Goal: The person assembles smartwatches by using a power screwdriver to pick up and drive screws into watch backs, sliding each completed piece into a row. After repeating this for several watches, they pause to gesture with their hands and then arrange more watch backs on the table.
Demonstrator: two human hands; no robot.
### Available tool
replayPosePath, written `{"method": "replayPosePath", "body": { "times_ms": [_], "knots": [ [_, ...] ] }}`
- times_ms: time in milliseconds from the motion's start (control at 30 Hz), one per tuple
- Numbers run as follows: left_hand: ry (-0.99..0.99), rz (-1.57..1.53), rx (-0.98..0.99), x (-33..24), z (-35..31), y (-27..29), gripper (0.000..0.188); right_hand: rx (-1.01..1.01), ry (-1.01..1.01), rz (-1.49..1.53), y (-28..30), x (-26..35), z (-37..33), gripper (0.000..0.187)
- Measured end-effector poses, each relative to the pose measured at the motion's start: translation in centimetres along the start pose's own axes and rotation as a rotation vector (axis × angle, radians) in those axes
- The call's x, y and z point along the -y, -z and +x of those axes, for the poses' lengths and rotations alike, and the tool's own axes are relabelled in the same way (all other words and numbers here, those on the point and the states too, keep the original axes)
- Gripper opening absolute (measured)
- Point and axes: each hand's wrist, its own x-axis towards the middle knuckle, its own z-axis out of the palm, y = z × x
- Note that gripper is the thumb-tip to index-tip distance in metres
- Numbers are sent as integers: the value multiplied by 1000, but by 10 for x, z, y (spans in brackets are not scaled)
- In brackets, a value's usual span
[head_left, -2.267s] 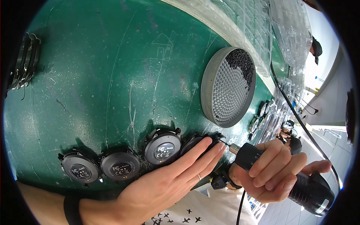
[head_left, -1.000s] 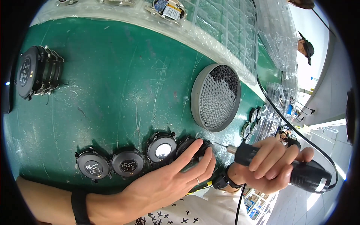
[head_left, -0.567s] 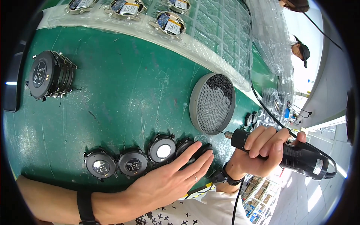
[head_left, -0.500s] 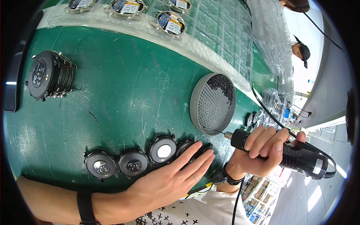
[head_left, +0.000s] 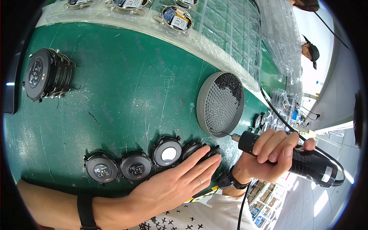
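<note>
My right hand (head_left: pixel 274 155) is wrapped round a black corded electric screwdriver (head_left: pixel 315 168). Its thin bit points left, with the tip at the near rim of a round grey screw tray (head_left: pixel 200 111). Small dark screws (head_left: pixel 230 85) are heaped at the tray's far side, over a bed of tiny holes. My left hand (head_left: pixel 172 186) lies flat with fingers stretched over the right end of a row of black round watch cases. Those fingers partly cover the last ones. Uncovered in the row are a left case (head_left: pixel 101 168), a middle case (head_left: pixel 135 167) and a shiny-centred case (head_left: pixel 167 152).
A stack of watch cases (head_left: pixel 40 74) stands at the far left, beside a dark flat device (head_left: pixel 10 92). Clear plastic trays (head_left: pixel 234 34) line the back, holding opened watches (head_left: pixel 177 19). The screwdriver's cable (head_left: pixel 281 120) runs along the right. Another person (head_left: pixel 309 51) is in the background.
The view has shifted slightly, moving the tray and the far watches a little in the picture. Both hands keep nearly the same pose, and the screwdriver's bit stays by the tray's rim.
</note>
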Motion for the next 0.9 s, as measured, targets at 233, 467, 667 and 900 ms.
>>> {"method": "replayPosePath", "body": {
  "times_ms": [233,467,667,900],
  "knots": [
    [-24,29,36,5,0,4,52,-114,177,92,5,35,-5,35],
    [-35,2,68,7,-2,6,53,0,48,116,-7,24,-22,49],
    [-3,-36,42,5,1,5,54,-15,81,73,-13,23,-22,39],
    [-21,-6,63,7,0,5,55,-44,88,69,-13,23,-24,40]
  ]
}}
